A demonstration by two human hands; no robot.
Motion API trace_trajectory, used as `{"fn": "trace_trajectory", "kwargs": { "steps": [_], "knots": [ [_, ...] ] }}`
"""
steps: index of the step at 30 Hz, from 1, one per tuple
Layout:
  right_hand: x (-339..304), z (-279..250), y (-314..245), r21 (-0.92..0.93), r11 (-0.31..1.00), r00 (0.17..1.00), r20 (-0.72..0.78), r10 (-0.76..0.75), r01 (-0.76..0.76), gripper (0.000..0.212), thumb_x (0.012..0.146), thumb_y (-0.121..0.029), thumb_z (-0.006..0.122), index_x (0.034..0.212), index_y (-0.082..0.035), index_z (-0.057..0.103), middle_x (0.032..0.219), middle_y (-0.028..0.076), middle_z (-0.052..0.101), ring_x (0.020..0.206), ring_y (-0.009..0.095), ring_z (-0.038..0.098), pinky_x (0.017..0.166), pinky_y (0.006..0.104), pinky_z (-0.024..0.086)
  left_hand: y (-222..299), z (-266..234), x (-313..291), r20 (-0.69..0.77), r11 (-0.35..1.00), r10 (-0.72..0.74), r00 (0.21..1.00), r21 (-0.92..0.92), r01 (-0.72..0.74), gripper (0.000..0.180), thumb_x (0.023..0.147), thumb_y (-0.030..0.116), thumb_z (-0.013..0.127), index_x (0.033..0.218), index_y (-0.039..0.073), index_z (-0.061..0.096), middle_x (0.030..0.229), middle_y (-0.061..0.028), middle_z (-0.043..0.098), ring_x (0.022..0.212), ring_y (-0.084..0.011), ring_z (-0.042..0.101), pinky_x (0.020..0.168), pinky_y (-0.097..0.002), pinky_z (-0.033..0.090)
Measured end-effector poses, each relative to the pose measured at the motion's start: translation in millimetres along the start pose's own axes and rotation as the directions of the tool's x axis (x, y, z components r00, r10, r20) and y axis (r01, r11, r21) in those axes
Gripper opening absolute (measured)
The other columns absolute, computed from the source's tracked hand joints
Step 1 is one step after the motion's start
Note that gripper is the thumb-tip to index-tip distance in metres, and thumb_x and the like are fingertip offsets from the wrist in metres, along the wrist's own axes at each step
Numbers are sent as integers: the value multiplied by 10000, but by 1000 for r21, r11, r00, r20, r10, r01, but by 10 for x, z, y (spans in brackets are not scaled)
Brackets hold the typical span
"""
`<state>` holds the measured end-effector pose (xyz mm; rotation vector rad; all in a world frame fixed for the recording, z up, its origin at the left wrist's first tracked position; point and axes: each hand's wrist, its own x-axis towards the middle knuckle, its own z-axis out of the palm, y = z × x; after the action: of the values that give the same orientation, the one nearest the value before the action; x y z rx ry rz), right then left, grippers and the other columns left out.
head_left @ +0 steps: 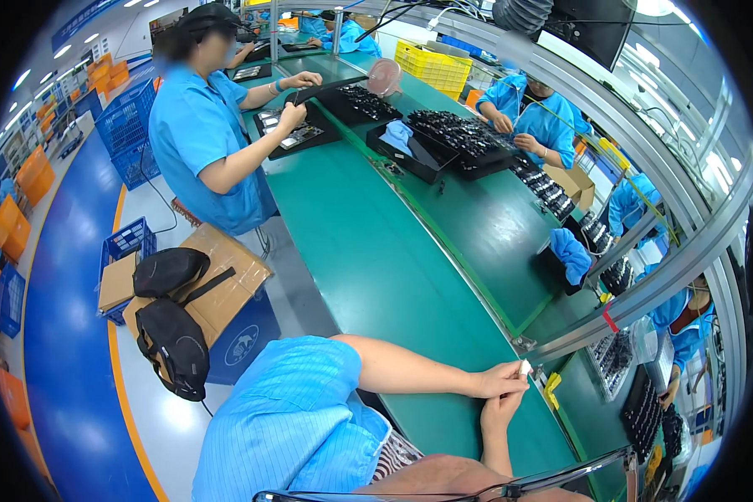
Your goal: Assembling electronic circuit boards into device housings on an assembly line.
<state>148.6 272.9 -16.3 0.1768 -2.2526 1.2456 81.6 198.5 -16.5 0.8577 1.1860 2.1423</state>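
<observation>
My left hand (500, 381) and my right hand (502, 408) meet above the green work surface, close to its inner rail. The fingers of both are bent and drawn together. A small white piece (525, 368) shows at the fingertips, beside the left hand's fingers. It is too small to tell whether it is a cover on a finger or a separate part. My fingers partly hide whatever lies between the two hands. Just right of them, a yellow clip-like thing (552, 390) sits by the rail.
A metal frame post (577, 335) rises right of my hands. Black trays (460, 142) of small parts line the belt ahead. At the far left of the bench, a co-worker (209, 142) handles parts. Bags (171, 347) lie on cardboard at my left.
</observation>
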Motion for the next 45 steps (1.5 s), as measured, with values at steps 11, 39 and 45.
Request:
{"fn": "trace_trajectory", "kwargs": {
  "steps": [11, 39, 45],
  "knots": [
    [-19, -17, 10, 1, 1000, 998, 50, 31, -31, 546, 875, -59, 487, 1370, 40, 277, 1195, 165, 460, 1097, 249, 482, 933, 341, 384, -97, -99, 54, 49, 993, -49, 998, 114, 43, 413, 854, 182, 572, 1200, 21, 414, 951, -44, 526, 880, -112, 497, 790, -281, 437],
    [-24, -49, -70, -55, 997, 996, 66, 60, -56, 560, 852, -49, 509, 1355, 56, 284, 1273, 185, 435, 1160, 270, 460, 977, 359, 359, 104, -43, -9, 52, 974, -99, 994, 210, 86, 389, 881, 167, 551, 1208, 9, 413, 908, -32, 509, 810, -94, 479, 711, -257, 432],
    [25, -9, -174, -22, 1000, 1000, -7, 12, -12, 432, 813, -46, 531, 1217, 46, 408, 1071, 175, 475, 986, 304, 484, 856, 383, 395, 114, -71, -26, 57, 984, -74, 996, 165, 63, 428, 885, 169, 558, 1244, -4, 403, 935, -36, 511, 833, -89, 484, 712, -257, 441]
  ]
}}
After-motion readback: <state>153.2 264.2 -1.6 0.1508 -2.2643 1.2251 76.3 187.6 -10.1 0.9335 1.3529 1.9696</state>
